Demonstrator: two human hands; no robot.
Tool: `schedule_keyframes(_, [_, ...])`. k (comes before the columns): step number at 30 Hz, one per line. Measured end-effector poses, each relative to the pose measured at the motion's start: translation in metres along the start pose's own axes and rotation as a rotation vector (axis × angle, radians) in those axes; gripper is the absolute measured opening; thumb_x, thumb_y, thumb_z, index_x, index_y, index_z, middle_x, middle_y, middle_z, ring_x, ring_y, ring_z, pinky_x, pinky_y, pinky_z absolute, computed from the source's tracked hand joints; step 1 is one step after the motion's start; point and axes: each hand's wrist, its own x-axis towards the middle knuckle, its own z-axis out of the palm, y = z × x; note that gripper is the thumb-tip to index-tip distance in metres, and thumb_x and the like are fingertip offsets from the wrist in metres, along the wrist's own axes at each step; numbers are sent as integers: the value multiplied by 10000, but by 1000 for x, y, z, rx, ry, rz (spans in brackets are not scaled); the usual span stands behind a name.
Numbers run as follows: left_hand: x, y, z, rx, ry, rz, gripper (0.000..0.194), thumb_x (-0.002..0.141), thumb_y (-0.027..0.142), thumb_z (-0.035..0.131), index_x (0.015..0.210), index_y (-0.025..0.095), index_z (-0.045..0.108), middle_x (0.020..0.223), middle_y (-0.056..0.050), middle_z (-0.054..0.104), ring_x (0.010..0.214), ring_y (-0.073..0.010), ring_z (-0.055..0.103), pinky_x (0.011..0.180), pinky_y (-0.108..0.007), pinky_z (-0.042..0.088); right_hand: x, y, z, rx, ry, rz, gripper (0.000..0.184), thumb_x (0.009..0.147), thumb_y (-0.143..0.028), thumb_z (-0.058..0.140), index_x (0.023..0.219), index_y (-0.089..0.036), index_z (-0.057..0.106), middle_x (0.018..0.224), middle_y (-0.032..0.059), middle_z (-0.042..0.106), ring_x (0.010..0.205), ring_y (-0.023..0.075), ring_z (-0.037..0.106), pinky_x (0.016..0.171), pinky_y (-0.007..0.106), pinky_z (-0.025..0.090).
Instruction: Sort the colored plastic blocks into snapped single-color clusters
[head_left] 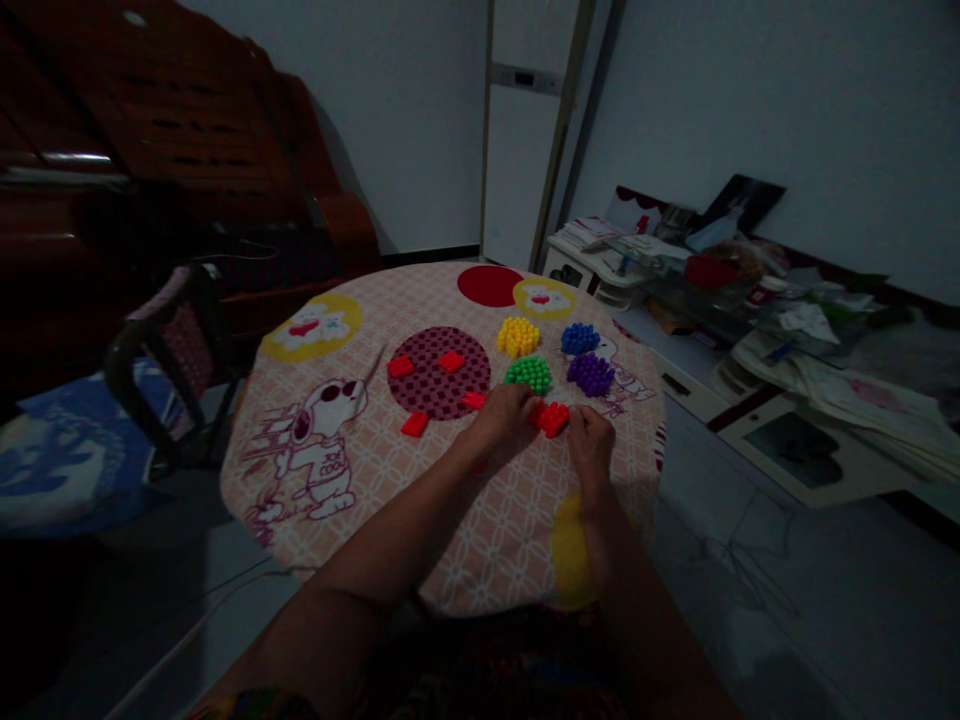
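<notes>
On a round table with a cartoon-dog cloth (pixel 322 450), both my hands meet at a cluster of red plastic pieces (pixel 553 417). My left hand (pixel 504 412) curls its fingers onto the left side of the cluster. My right hand (pixel 590 436) pinches its right side. Loose red pieces lie nearby: one (pixel 400 366), another (pixel 451 361), a third (pixel 414 424), plus one (pixel 473 400) just by my left hand. Beyond my hands sit a yellow pile (pixel 518 336), a green pile (pixel 529 373), a blue pile (pixel 580 338) and a purple pile (pixel 590 374).
A chair (pixel 161 350) stands left of the table. Dark wooden furniture (pixel 150 150) fills the back left. Low white cabinets (pixel 750 400) piled with papers and clutter run along the right wall. The floor to the right is bare grey.
</notes>
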Motion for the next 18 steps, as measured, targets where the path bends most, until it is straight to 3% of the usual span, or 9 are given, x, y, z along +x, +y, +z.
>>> schedule_keyframes(5, [-1, 1, 1, -36, -54, 0, 279, 934, 293, 497, 1018, 154, 724, 1000, -100, 761, 914, -211, 682, 804, -291, 477, 0, -2, -1, -4, -5, 0, 376, 934, -413, 432, 675, -197, 599, 617, -9, 568, 598, 144, 440, 602, 282, 292])
schedule_keyframes(11, [1, -2, 10, -72, -38, -1, 309, 931, 287, 471, 1006, 141, 732, 979, -109, 759, 891, -227, 681, 777, -308, 480, 1, 1, 1, -10, -11, 5, 381, 925, -420, 429, 658, -193, 580, 617, -12, 558, 591, 137, 419, 606, 283, 284])
schedule_keyframes(18, [1, -2, 7, -102, -59, 19, 285, 900, 248, 497, 1008, 159, 745, 1002, -81, 767, 911, -211, 684, 798, -290, 487, 1, 2, 1, 3, -9, 6, 371, 920, -423, 438, 658, -195, 569, 615, -16, 543, 609, 139, 426, 618, 275, 302])
